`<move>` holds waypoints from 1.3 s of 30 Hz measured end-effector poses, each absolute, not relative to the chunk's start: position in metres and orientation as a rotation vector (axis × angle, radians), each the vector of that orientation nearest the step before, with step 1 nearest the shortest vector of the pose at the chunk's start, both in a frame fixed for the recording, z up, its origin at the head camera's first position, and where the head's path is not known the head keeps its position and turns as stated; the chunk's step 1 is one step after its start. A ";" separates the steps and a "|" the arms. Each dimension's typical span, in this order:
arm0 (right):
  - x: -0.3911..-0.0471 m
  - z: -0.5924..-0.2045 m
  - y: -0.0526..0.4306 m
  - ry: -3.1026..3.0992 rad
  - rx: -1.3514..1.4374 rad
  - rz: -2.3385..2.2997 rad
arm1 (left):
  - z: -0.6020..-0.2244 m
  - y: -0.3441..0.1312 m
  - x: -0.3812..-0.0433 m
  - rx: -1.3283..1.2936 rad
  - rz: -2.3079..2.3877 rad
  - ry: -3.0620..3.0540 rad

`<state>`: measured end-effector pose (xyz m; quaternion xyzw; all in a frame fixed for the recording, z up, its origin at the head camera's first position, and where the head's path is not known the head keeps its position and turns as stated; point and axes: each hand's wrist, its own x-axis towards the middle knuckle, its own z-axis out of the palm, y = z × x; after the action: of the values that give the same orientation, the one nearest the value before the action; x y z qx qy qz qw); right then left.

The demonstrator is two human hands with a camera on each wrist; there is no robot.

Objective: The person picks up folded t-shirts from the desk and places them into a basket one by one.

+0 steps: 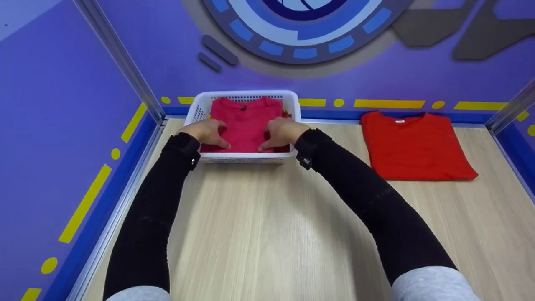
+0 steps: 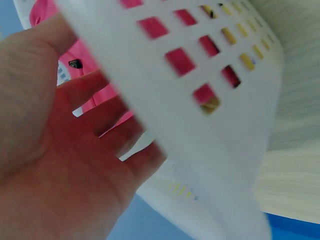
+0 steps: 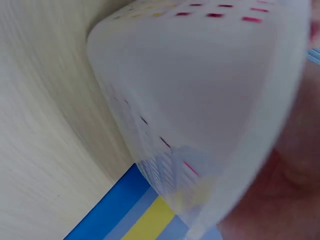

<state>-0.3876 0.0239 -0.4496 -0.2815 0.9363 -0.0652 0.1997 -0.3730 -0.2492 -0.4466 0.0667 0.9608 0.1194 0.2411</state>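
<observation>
A white plastic basket [image 1: 242, 155] with slotted walls stands against the back wall. On top inside it lies a folded pink-red shirt [image 1: 245, 123] with a small dark tag at the collar. My left hand [image 1: 211, 133] reaches over the basket's left side and rests on the shirt's left part, thumb spread from the fingers. In the left wrist view its fingers [image 2: 112, 112] extend past the basket rim. From the other side, my right hand [image 1: 281, 133] rests on the shirt's right part, thumb pointing inward. The basket wall [image 3: 200, 75] hides most of it in the right wrist view.
A folded bright red shirt [image 1: 418, 146] lies flat on the wooden table [image 1: 267, 225], right of the basket. Patterned cloth [image 1: 286, 114] shows beneath the pink-red shirt. Blue-purple panels [image 1: 75, 104] with metal edging close off the left, back and right.
</observation>
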 end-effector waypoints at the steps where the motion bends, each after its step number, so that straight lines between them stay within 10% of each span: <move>1: -0.387 -0.451 0.024 2.618 -0.789 -0.161 | -0.448 -0.247 -0.373 0.176 0.312 2.622; 17: -0.381 -0.459 0.034 2.692 -0.882 -0.440 | -0.438 -0.199 -0.359 0.334 0.307 2.841; 39: -0.321 -0.476 0.176 2.897 -0.748 -0.960 | -0.443 -0.027 -0.287 1.029 0.330 3.038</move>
<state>-0.3207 0.1763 -0.4763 -0.2382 0.9219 -0.3055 -0.0001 -0.2868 -0.0273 -0.4426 0.3189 0.9414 0.1022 -0.0415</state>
